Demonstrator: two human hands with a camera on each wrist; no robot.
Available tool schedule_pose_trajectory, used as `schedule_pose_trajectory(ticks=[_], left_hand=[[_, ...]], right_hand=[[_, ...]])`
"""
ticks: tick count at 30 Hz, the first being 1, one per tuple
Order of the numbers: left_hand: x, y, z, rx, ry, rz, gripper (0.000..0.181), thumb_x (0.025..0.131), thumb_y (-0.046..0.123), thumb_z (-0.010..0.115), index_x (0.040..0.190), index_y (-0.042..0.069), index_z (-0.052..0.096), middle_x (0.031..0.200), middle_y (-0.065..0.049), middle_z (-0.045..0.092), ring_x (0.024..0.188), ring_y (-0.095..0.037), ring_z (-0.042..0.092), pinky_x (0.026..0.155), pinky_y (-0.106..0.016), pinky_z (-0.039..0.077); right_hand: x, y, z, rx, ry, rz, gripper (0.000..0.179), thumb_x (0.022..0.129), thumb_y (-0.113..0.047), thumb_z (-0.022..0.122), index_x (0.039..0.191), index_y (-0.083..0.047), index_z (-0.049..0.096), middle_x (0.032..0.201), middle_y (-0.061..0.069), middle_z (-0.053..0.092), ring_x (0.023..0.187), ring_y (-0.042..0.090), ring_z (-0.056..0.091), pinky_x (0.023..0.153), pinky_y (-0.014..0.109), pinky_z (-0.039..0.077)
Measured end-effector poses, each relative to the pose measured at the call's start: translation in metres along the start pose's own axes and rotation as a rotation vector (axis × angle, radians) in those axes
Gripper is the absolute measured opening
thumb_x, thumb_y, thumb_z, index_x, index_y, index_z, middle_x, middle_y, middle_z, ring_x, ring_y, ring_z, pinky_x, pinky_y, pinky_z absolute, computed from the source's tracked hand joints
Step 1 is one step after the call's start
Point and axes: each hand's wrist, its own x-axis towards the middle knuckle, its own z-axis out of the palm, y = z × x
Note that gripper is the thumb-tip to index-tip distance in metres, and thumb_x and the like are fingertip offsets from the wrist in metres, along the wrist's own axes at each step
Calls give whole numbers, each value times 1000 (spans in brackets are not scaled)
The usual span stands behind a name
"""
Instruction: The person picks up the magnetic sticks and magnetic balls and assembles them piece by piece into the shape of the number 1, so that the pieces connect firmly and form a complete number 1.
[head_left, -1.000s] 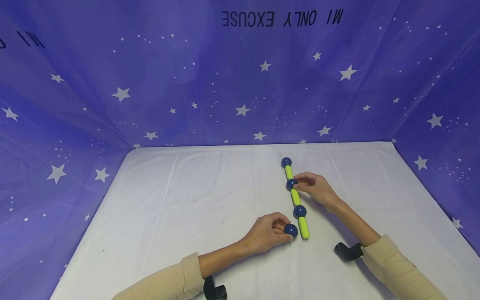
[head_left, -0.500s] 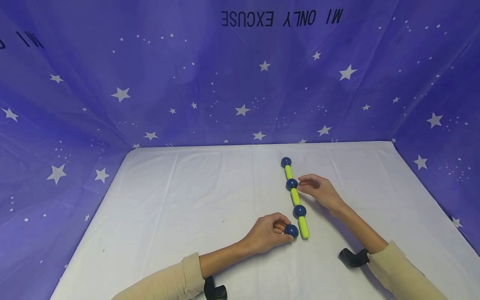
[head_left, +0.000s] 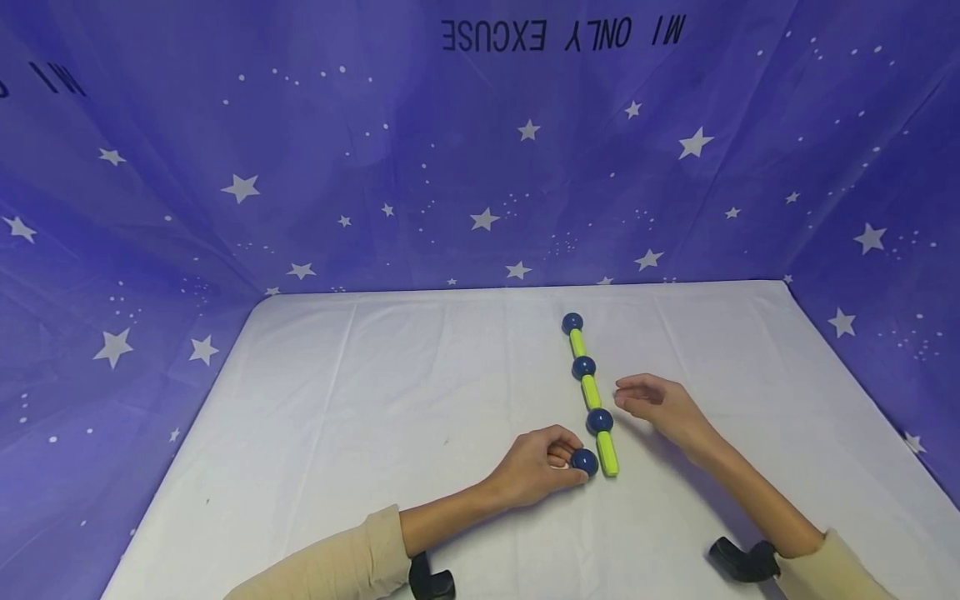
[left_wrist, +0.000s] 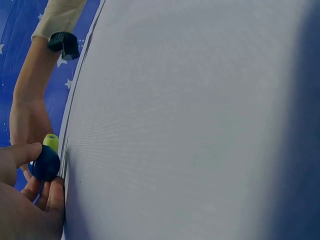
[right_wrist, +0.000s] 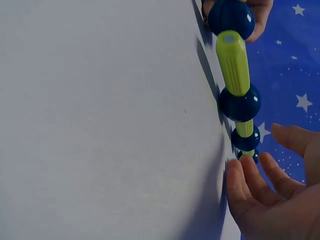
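Note:
A chain of blue balls and yellow-green rods lies on the white table, running from a far ball (head_left: 572,322) through a second ball (head_left: 583,367) and a third ball (head_left: 599,421) to a near rod (head_left: 607,454) with a bare end. My left hand (head_left: 534,468) pinches a loose blue ball (head_left: 584,462) between thumb and fingers, just left of that rod. In the left wrist view the held ball (left_wrist: 46,164) overlaps a rod tip (left_wrist: 51,140). To the right of the chain, my right hand (head_left: 667,410) holds nothing, its fingers loosely bent and apart from the pieces.
White cloth covers the table (head_left: 360,400). A purple-blue curtain (head_left: 420,167) with white stars stands behind it and along both sides. Black wrist-camera mounts (head_left: 742,560) hang at both sleeves, close over the table.
My right hand has let go of the second ball and drawn back to the right and nearer. The left hand keeps its ball almost still beside the near rod.

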Motion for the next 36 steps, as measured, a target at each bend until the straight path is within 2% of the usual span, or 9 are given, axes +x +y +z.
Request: schedule_pose_trajectory(ticks=[4,6,13,21,29,36], left_hand=[[1,1,1,16,4,1,30,81,5,82,106,2,67,90,7,63,84,-4,62,78,-18,52],[1,1,1,16,4,-1,30,80,5,82,107,2,67,90,7,63,84,-4,62,78,-18,52],[0,1,2,-12,-3,-1,31,80,3,82,107,2,67,91,6,64,85,-4,63,79,-18,52],[0,0,1,6,-1,13,30,80,4,81,107,2,67,91,6,64,85,-4,63,80,-19,53],[0,-1,1,4,-3,19,30,81,4,81,107,2,67,91,6,64,85,-4,63,80,-18,53],[0,-1,2,5,1,27,29,81,3,81,106,2,67,91,6,65,85,-4,64,80,-19,53]], right_hand=[[-13,0,0,24,-17,27,48,96,-28,68,131,3,58,118,16,69,108,27,66,89,36,51],[-18,1,1,70,-30,44,46,96,-23,68,130,5,57,119,18,68,105,27,68,87,33,54],[-32,0,7,104,-49,123,47,92,-23,72,127,6,60,109,16,72,96,25,70,81,32,57],[-40,2,14,171,-75,127,45,92,-18,72,123,12,60,105,16,73,95,21,70,80,30,57],[-48,-1,22,177,-92,123,49,90,-18,75,124,13,58,102,15,73,94,23,70,78,31,58],[-54,-5,28,62,-73,118,52,88,-20,77,127,9,58,98,9,73,84,20,66,63,30,51]])
